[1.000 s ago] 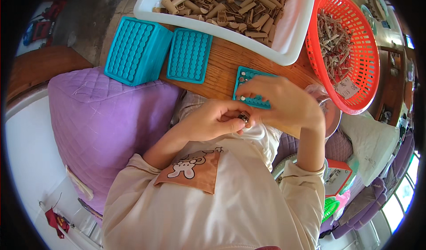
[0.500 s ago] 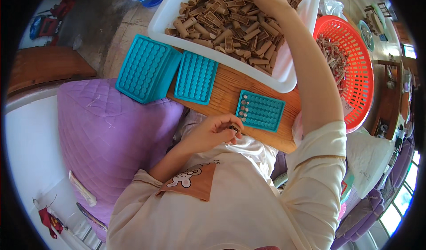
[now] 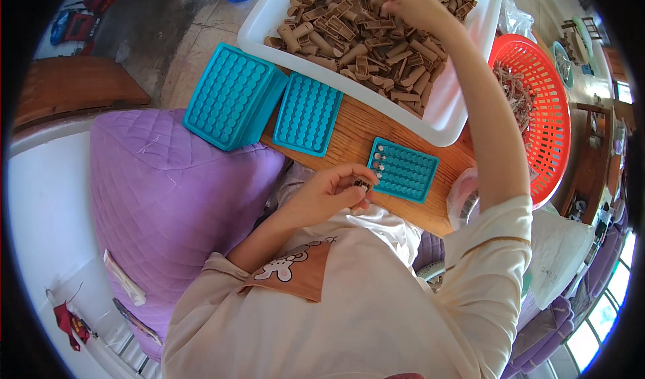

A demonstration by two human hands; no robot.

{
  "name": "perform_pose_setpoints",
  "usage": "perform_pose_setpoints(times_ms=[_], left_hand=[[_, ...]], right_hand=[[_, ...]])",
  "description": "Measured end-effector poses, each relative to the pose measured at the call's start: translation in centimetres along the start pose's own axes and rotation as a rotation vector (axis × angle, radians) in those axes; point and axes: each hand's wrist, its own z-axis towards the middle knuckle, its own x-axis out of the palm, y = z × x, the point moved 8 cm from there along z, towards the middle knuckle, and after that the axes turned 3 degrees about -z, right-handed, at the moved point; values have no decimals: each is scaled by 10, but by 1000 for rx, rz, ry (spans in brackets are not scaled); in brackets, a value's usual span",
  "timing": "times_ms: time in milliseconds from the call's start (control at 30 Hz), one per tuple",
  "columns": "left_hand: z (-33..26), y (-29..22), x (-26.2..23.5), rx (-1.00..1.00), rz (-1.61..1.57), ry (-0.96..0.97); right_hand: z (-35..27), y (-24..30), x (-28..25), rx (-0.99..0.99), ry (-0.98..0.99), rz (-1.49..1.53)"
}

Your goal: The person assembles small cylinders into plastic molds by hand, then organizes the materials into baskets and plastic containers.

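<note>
My left hand (image 3: 330, 194) is closed around a small brown plastic piece (image 3: 363, 185) with a dark, shiny part at its end, close in front of my lap. At the far side my right hand (image 3: 414, 7) is over a heap of brown half-tube pieces (image 3: 363, 36) in a white tub (image 3: 430, 132). Its fingers are curled together; what they pinch, if anything, is hidden. Just right of my left hand lies a small teal tray (image 3: 408, 171) with round pockets. Several small silvery discs (image 3: 379, 157) sit along its left side.
Another teal tray (image 3: 308, 115) and a teal stack of trays (image 3: 228, 97) stand left on the wooden board (image 3: 359, 120). A red basket (image 3: 554, 127) with scraps is at the right, beside a clear plastic bag (image 3: 463, 194). A purple quilted cover (image 3: 175, 197) lies left.
The view has shifted, so the board and tub appear farther right. My right hand has drawn a little nearer over the heap. My left hand has turned the brown piece slightly, showing more of it.
</note>
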Motion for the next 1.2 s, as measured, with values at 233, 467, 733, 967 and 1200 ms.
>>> perform_pose_setpoints(times_ms=[233,467,733,967,1200], left_hand=[[1,-24,-4,186,-356,-161],[13,-49,6,400,-398,-134],[9,-51,18,527,-224,-110],[7,-53,27,624,-144,-89],[4,-54,35,644,17,-79]], right_hand=[[-112,16,-74,367,-252,1091],[-213,98,-41,398,-104,1583],[-247,135,-7,569,-576,1685],[-251,142,-16,543,-702,1354],[-258,142,-16,617,-711,1205]])
